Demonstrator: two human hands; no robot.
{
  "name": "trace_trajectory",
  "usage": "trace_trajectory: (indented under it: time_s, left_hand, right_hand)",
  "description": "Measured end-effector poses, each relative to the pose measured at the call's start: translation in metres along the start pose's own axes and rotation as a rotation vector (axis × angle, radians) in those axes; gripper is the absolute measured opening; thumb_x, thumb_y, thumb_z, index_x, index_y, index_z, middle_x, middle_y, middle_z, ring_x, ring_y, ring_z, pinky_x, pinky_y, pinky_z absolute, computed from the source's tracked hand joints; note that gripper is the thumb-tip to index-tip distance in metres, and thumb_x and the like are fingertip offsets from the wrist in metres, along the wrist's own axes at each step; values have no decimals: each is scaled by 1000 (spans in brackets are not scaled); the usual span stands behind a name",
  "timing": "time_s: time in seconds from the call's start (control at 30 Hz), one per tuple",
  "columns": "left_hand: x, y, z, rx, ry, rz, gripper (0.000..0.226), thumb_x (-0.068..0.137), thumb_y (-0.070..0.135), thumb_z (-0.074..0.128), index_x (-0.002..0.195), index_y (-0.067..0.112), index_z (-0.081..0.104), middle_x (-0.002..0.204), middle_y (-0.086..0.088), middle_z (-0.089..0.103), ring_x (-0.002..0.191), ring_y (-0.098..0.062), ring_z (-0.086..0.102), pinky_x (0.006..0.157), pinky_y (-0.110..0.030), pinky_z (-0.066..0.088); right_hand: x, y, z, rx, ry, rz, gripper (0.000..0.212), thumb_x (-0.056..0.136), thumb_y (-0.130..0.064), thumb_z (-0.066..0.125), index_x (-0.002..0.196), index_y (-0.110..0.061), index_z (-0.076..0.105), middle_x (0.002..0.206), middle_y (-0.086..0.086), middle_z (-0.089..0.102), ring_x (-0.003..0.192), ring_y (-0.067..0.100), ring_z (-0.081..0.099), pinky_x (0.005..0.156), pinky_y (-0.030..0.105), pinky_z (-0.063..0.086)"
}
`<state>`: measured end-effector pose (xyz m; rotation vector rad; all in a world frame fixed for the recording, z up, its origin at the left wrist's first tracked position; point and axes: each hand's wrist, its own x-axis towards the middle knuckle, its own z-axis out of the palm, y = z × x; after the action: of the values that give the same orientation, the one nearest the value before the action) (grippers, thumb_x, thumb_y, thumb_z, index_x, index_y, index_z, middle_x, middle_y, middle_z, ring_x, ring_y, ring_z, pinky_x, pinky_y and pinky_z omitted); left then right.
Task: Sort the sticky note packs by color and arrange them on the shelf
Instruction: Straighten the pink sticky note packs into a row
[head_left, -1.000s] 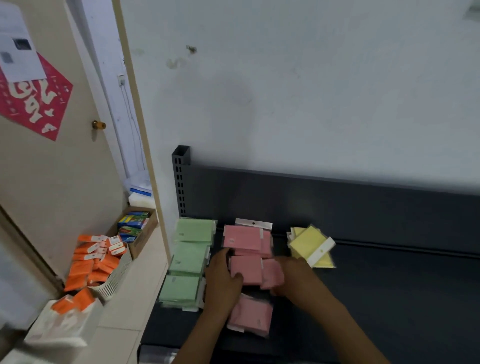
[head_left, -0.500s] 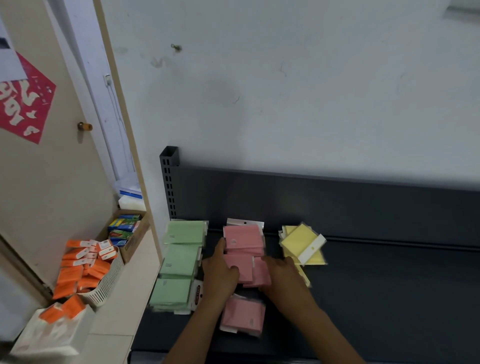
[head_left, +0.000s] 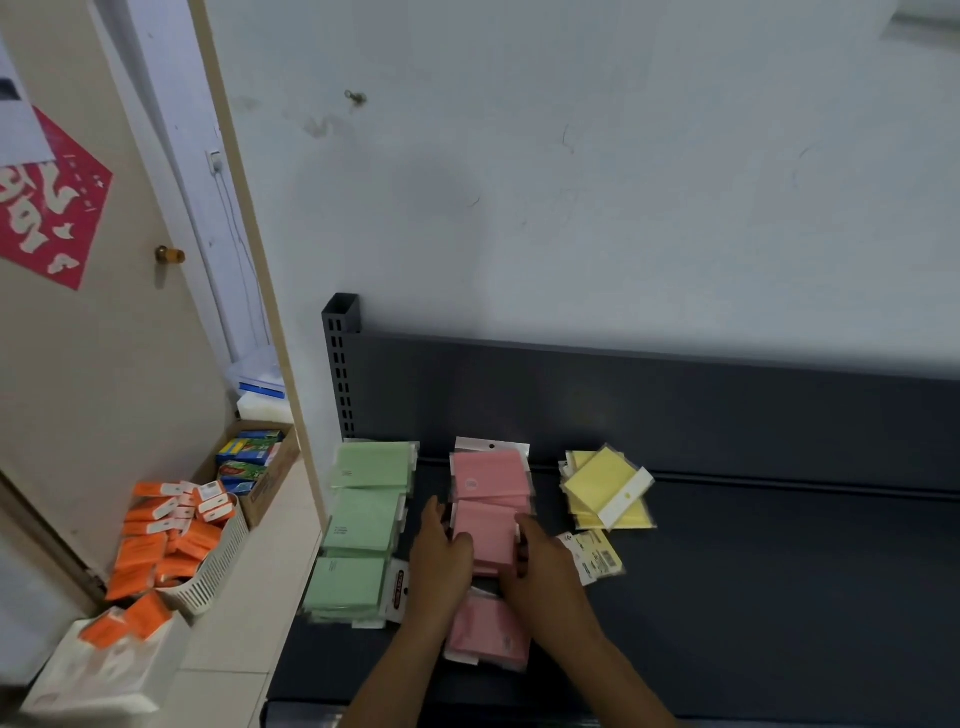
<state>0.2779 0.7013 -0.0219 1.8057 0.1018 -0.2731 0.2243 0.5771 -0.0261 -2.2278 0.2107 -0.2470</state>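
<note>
Head view: left hand (head_left: 441, 558) and right hand (head_left: 540, 561) squeeze the middle pink sticky note pack (head_left: 485, 535), straightening it on the dark metal shelf (head_left: 779, 597). Next, I think, line up the pink row.

green packs (head_left: 363, 525) | pink packs (head_left: 491, 475) | yellow packs (head_left: 605, 488) | dark grey shelf (head_left: 779, 571)

Head view, down onto shelf (head_left: 779, 597)

Shop: slotted metal shelf (head_left: 727, 415), basket (head_left: 218, 566) of packaged stock (orange).
</note>
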Motion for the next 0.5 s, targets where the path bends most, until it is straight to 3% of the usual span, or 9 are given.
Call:
trace_trajectory:
  time_s: [0.13, 0.27, 0.33, 0.43, 0.5]
  left_hand:
    - [-11, 0, 3, 43, -53, 18, 72, 97, 7, 45, 160, 14, 10, 151, -8, 44, 118, -16, 49, 89, -24, 34]
    - [-13, -2, 5, 95, -73, 36, 51, 94, 9, 48, 144, 13, 42, 117, 1, 65, 91, -10, 60, 74, -29, 47]
    - [-16, 0, 3, 70, -59, 29, 54, 95, 9, 48, 148, 15, 40, 130, 4, 61, 103, -12, 60, 89, -30, 48]
    - [-6, 12, -3, -25, 8, 50, 65, 99, 13, 46, 159, 18, 21, 157, -1, 36, 140, -19, 40, 108, -28, 31]
    - [8, 19, -3, -76, 7, 40, 54, 100, 13, 45, 153, 21, 37, 146, 2, 48, 130, -19, 49, 103, -31, 40]
  right_hand:
    - [9, 0, 0, -47, 61, 16, 51, 77, -11, 55, 120, -38, 52, 108, -14, 62, 97, 7, 60, 82, 29, 55]
    - [45, -1, -7, -161, 30, 30, 60, 76, -27, 50, 136, -23, 46, 121, -1, 55, 112, 20, 54, 94, 38, 50]
    - [54, -11, -15, -172, -23, 31, 50, 82, -19, 56, 132, -16, 50, 120, 4, 58, 109, 23, 56, 89, 35, 49]
    - [55, -8, -16, -136, -73, 57, 41, 88, -8, 57, 129, -12, 53, 118, 6, 63, 104, 20, 61, 79, 25, 44]
    - [50, -2, -12, -120, -70, 68, 40, 88, -6, 55, 128, -12, 53, 117, 6, 64, 102, 19, 61, 78, 24, 44]
